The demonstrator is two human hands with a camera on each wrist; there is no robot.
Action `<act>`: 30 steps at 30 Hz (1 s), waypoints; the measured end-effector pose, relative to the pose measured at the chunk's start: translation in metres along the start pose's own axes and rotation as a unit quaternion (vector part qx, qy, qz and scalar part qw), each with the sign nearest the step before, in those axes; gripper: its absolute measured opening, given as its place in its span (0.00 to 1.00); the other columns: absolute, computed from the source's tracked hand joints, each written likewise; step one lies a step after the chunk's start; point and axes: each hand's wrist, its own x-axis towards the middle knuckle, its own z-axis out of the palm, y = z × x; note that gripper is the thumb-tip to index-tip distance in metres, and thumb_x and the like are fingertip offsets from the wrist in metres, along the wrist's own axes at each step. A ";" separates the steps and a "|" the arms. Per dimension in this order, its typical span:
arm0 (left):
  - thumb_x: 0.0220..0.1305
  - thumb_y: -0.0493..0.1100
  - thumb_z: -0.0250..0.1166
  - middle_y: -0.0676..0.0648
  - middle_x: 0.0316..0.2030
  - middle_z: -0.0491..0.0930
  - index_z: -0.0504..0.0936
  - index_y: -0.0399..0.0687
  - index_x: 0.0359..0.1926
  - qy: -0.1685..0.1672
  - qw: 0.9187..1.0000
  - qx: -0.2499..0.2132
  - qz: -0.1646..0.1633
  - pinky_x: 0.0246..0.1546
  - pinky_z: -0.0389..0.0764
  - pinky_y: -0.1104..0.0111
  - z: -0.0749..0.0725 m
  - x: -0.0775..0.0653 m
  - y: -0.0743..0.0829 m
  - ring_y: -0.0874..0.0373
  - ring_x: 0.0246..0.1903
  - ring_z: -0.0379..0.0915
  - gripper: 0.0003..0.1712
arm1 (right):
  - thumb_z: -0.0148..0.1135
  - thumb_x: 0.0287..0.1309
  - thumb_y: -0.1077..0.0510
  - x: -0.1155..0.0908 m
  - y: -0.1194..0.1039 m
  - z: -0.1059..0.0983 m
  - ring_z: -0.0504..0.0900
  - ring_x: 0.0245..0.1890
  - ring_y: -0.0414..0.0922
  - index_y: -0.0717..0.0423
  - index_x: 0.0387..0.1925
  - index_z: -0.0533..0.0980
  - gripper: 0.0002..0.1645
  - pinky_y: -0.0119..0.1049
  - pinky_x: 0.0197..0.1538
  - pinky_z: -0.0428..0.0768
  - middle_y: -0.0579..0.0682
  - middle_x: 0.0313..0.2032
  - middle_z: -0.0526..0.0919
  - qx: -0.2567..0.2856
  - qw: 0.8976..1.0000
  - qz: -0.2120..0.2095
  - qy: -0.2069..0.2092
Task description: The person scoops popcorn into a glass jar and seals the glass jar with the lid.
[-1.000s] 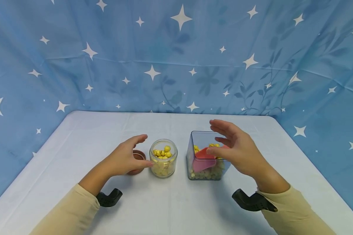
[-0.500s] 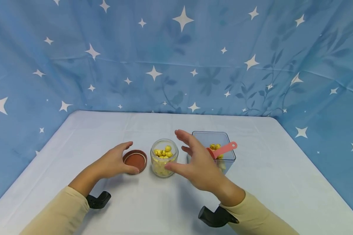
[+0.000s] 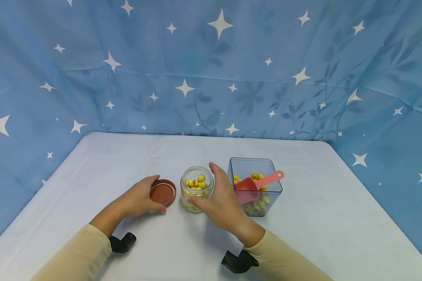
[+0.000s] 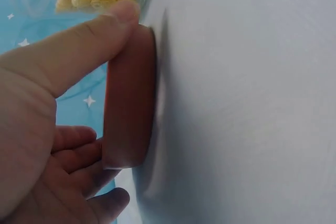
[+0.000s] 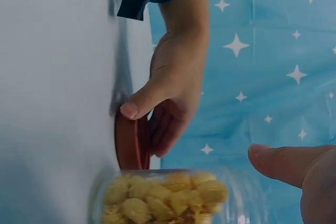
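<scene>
My left hand [image 3: 137,199] grips the brown jar lid [image 3: 163,194] by its rim, thumb on the near side and fingers on the far side. The lid lies hollow side up at the table. Just right of it stands a clear glass jar [image 3: 197,207] partly filled with yellow popcorn [image 5: 157,200]. My right hand [image 3: 223,203] is spread at the jar's right side, thumb in front of it. In the right wrist view the thumb [image 5: 278,162] stands apart from the jar; the other fingers are out of that view.
Right of the right hand stands a clear square container [image 3: 272,201] holding more popcorn. A pink scoop [image 3: 267,179] leans in it, handle over the rim. White cloth covers the table [image 3: 302,242], and a blue star-patterned curtain [image 3: 211,78] hangs behind.
The right hand has moved left from above the square container to the jar, leaving the scoop in the container. The left hand has left the jar's side and closed onto the lid.
</scene>
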 end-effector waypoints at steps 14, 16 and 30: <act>0.45 0.50 0.83 0.32 0.62 0.70 0.60 0.27 0.70 0.028 0.999 0.022 0.032 0.57 0.74 0.46 0.003 -0.001 0.005 0.39 0.59 0.69 0.60 | 0.78 0.50 0.51 0.009 0.020 0.016 0.65 0.68 0.58 0.64 0.73 0.57 0.57 0.58 0.67 0.66 0.61 0.69 0.64 0.027 0.998 0.053 0.011; 0.45 0.50 0.83 0.33 0.62 0.70 0.60 0.27 0.70 0.036 0.998 0.018 0.043 0.56 0.75 0.46 0.002 -0.002 0.009 0.39 0.58 0.70 0.60 | 0.78 0.49 0.51 0.009 0.022 0.017 0.65 0.68 0.58 0.65 0.73 0.58 0.57 0.58 0.67 0.66 0.61 0.69 0.64 0.029 0.998 0.049 0.013; 0.46 0.43 0.83 0.36 0.64 0.69 0.56 0.31 0.73 0.099 0.987 -0.008 0.129 0.51 0.80 0.48 -0.023 -0.013 0.052 0.41 0.59 0.70 0.60 | 0.78 0.50 0.50 0.008 0.023 0.017 0.67 0.66 0.59 0.66 0.73 0.57 0.57 0.59 0.65 0.68 0.62 0.68 0.65 0.023 0.999 0.043 0.013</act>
